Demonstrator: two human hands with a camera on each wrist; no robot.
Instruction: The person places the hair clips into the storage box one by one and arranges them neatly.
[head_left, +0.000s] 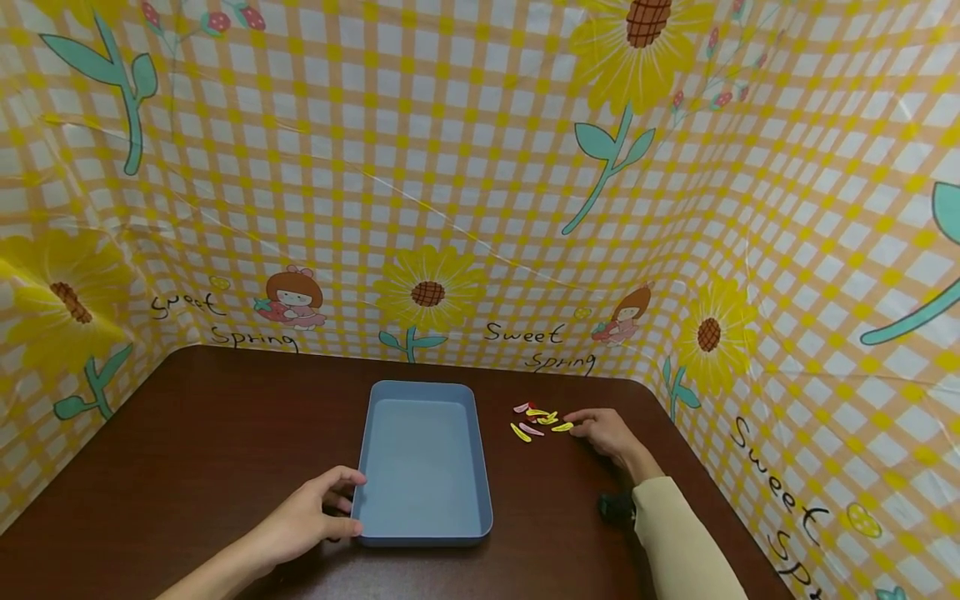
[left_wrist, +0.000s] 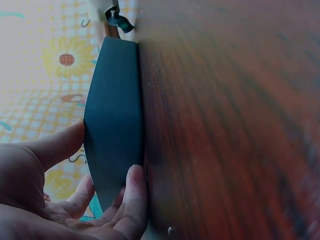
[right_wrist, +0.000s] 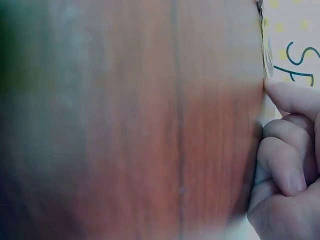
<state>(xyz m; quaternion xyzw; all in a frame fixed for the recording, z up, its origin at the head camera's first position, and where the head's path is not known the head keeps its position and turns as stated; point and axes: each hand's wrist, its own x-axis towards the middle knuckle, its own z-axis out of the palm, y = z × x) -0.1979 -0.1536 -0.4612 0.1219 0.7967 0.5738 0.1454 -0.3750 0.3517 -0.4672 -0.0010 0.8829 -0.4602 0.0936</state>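
one shallow blue rectangular tray [head_left: 420, 471], smooth-walled, on a dark brown wood-grained table [head_left: 225, 433]. one left hand [head_left: 311, 517], fingers loosely bent, touching the tray's left wall, not wrapped around it. one loose group of small, slim yellow, pink and red clip-like pieces [head_left: 536, 412], right of the tray. one right hand [head_left: 611, 435], fingertips at a tapered yellow piece [head_left: 560, 427] on the group's right edge; pinching or merely touching, cannot tell. handling, judged: fingertips low, one piece by its edges, neighbours undisturbed; left-hand pressure light, lest the tray slide.
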